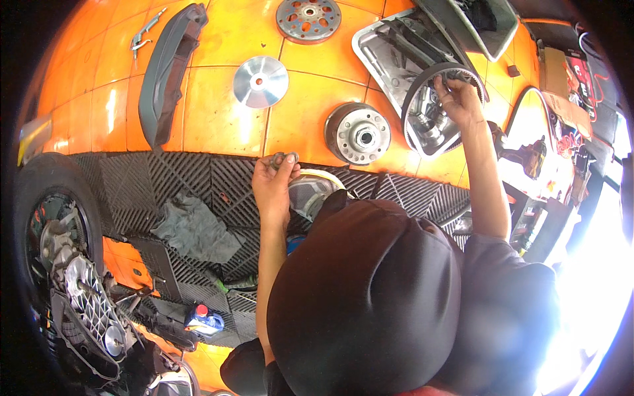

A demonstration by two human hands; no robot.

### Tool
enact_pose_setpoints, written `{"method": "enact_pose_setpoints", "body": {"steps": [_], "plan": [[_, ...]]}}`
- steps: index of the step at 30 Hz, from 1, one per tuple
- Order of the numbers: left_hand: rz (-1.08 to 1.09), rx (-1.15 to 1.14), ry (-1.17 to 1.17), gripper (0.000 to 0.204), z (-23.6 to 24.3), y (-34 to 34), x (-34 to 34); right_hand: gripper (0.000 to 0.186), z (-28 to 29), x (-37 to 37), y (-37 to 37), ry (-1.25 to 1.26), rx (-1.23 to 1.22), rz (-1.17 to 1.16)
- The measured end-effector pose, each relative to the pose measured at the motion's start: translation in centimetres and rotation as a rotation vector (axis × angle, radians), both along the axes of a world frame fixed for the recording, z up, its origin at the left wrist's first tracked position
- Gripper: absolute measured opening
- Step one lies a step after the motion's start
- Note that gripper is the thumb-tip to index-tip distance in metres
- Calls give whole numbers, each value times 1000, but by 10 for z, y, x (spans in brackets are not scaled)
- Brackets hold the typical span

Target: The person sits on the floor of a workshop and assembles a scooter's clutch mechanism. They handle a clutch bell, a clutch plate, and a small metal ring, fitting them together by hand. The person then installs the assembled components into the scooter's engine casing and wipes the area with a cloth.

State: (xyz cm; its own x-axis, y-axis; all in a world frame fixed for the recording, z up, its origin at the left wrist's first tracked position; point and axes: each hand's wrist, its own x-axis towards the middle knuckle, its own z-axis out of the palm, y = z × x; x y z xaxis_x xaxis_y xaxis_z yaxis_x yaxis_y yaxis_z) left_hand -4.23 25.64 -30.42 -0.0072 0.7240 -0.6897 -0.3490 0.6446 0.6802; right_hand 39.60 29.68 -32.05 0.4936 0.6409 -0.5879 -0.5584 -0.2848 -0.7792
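My left hand [275, 178] is closed on small round metal parts [284, 159] above the black mat's edge. My right hand [459, 102] reaches over a metal tray [370, 59], fingers closed at the upper part of a black toothed belt [410, 105]; what they grip is unclear. Metal parts [436, 132] lie in the tray inside the belt's loop. A thick steel drum with a ring of holes [349, 135] sits between my hands. Farther back are a shiny disc [260, 81] and a perforated plate [309, 16].
A long grey plastic piece [162, 79] and air gun [143, 36] lie on orange tiles. A wheel with engine casing [86, 290], grey rag [195, 228] and bottle [205, 322] are left. A black-capped head [363, 297] fills the foreground; cluttered items [568, 119] line the right.
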Motion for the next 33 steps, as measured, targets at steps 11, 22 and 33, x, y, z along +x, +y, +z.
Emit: {"method": "enact_pose_setpoints", "body": {"steps": [11, 22, 33], "plan": [[4, -12, -8, 22, 3, 0, 6, 27, -23, -61, -18, 252, 199, -114], [-9, -12, 37, 21, 9, 0, 6, 26, -18, -102, -14, -1050, -360, 551], [-22, 41, 44, 29, 0, -7, 5, 26, -11, -107, -5, -1446, -418, 793]]}}
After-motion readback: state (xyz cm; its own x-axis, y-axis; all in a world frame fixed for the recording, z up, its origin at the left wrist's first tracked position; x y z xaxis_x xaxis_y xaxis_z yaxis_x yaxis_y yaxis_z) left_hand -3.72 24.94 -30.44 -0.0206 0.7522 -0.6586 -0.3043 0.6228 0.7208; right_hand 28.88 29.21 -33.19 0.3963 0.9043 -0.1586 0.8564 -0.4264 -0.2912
